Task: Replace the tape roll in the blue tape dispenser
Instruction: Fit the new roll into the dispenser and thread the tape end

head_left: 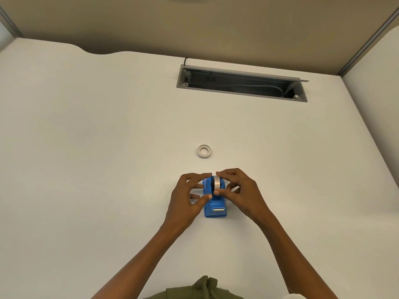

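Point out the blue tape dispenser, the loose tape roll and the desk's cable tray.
blue tape dispenser [215,209]: head view, front base near cutter.
loose tape roll [204,151]: head view, ring's rim.
cable tray [241,83]: head view, dark interior.

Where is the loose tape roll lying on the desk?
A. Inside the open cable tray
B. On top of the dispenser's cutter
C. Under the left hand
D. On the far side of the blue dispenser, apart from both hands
D: the loose tape roll lies flat on the desk beyond the blue dispenser, clear of the left hand and right hand.
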### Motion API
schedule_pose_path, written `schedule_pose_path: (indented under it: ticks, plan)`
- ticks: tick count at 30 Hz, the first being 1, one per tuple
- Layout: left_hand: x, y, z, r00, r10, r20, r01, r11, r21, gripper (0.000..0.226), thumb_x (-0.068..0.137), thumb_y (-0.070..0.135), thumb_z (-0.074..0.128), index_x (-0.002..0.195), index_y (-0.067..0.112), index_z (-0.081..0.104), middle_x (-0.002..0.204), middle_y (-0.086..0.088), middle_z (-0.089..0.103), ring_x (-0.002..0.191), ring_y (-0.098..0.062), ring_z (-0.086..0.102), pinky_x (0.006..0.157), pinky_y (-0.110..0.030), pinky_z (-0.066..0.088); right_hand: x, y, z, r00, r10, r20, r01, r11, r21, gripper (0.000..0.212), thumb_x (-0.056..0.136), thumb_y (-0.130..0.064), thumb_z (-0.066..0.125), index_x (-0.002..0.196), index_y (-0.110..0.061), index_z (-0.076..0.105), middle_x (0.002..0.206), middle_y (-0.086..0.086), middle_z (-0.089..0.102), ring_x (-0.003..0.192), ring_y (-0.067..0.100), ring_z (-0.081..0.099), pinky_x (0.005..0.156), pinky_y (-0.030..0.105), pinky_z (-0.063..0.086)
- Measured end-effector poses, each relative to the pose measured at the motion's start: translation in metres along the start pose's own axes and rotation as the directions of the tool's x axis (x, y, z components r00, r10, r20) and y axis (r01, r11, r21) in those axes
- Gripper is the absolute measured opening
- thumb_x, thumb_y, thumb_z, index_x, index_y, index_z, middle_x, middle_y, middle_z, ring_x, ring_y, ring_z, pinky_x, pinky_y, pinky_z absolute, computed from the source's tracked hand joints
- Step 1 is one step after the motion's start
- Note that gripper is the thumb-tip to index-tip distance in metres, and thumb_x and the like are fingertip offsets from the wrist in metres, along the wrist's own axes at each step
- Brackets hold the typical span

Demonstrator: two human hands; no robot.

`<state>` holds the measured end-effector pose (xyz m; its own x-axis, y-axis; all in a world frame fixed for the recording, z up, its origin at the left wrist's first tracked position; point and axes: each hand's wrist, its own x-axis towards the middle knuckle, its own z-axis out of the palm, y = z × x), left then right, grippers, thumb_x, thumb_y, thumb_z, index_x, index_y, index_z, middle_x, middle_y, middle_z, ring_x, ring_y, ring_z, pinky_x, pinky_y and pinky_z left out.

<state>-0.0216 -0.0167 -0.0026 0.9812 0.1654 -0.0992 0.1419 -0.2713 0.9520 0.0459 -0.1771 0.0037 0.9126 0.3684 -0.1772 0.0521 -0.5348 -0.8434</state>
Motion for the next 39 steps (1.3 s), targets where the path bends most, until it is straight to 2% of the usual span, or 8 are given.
schedule_pose_path:
  ticks: [4,7,12,19,25,30,35,39]
  plan:
    - [0.003,-0.001,0.001,0.992,0.077,0.097,-0.083,0.995,0.054,0.053,0.077,0.021,0.072,0.109,0.055,0.047,0.129,0.012,0.036,0.109,-0.004,0.048,0.077,-0.005,0.045,-0.003,0.001,0.0,0.999,-0.048,-0.013,0.049,0.997,0.065,0.05,0.074,-0.023,0.076,0.119,-0.035,0.057,0.112,-0.011,0.06,0.071,0.003,0.056,0.063,0.006,0.046]
    - [0.007,-0.001,0.003,0.988,0.079,0.135,-0.093,0.991,0.097,0.059,0.074,0.023,0.075,0.101,0.064,0.043,0.131,0.014,0.033,0.11,-0.005,0.046,0.08,-0.007,0.04,-0.005,0.0,0.001,0.997,-0.028,-0.068,0.035,0.995,0.097,0.047,0.071,-0.027,0.077,0.106,-0.046,0.052,0.108,-0.02,0.061,0.071,0.001,0.058,0.06,0.009,0.048]
    - [0.011,-0.002,0.004,0.988,0.082,0.128,-0.099,0.986,0.133,0.058,0.073,0.026,0.077,0.1,0.064,0.043,0.132,0.008,0.037,0.109,-0.004,0.044,0.08,-0.006,0.038,-0.008,0.001,0.002,0.995,-0.044,-0.093,0.056,0.99,0.126,0.038,0.072,-0.026,0.077,0.096,-0.039,0.05,0.11,-0.014,0.062,0.069,0.003,0.059,0.056,0.011,0.048]
    - [0.016,-0.006,0.008,0.992,0.083,0.096,-0.095,0.987,0.129,0.049,0.074,0.029,0.074,0.101,0.058,0.045,0.126,0.008,0.041,0.104,-0.004,0.047,0.078,-0.007,0.04,-0.012,0.001,0.001,0.994,-0.086,-0.06,0.093,0.989,0.113,0.019,0.078,-0.021,0.072,0.086,-0.034,0.061,0.113,-0.012,0.062,0.075,0.002,0.059,0.059,0.01,0.047]
    - [0.017,-0.01,0.009,0.991,0.095,0.094,-0.104,0.989,0.101,0.046,0.076,0.03,0.072,0.1,0.058,0.045,0.114,0.009,0.046,0.102,-0.006,0.049,0.076,-0.01,0.044,-0.015,0.002,-0.001,0.991,-0.125,-0.037,0.128,0.988,0.089,0.019,0.082,-0.015,0.067,0.093,-0.031,0.067,0.117,-0.011,0.06,0.08,0.003,0.06,0.063,0.011,0.048]
    - [0.017,-0.012,0.01,0.993,0.08,0.089,-0.089,0.99,0.105,0.041,0.078,0.03,0.071,0.116,0.032,0.055,0.116,0.004,0.051,0.105,-0.013,0.052,0.078,-0.013,0.046,-0.015,-0.001,-0.001,0.991,-0.131,-0.039,0.134,0.987,0.086,0.027,0.083,-0.012,0.066,0.094,-0.037,0.066,0.115,-0.009,0.06,0.08,0.001,0.06,0.063,0.01,0.047]
    - [0.015,-0.013,0.011,0.996,0.065,0.063,-0.068,0.996,0.049,0.051,0.078,0.032,0.069,0.121,0.041,0.042,0.121,0.007,0.05,0.106,-0.013,0.053,0.08,-0.016,0.048,-0.014,-0.004,0.001,0.995,-0.092,-0.035,0.095,0.992,0.079,0.025,0.088,-0.014,0.06,0.102,-0.033,0.066,0.116,-0.007,0.06,0.085,-0.001,0.058,0.066,0.008,0.046]
    - [0.014,-0.014,0.011,0.996,0.08,0.045,-0.082,0.996,0.031,0.057,0.078,0.032,0.07,0.119,0.052,0.036,0.123,0.009,0.051,0.106,-0.009,0.054,0.078,-0.009,0.048,-0.015,-0.006,0.002,0.998,-0.065,-0.019,0.066,0.994,0.084,0.026,0.093,-0.01,0.049,0.109,-0.027,0.063,0.118,0.0,0.056,0.098,0.009,0.056,0.071,0.009,0.047]
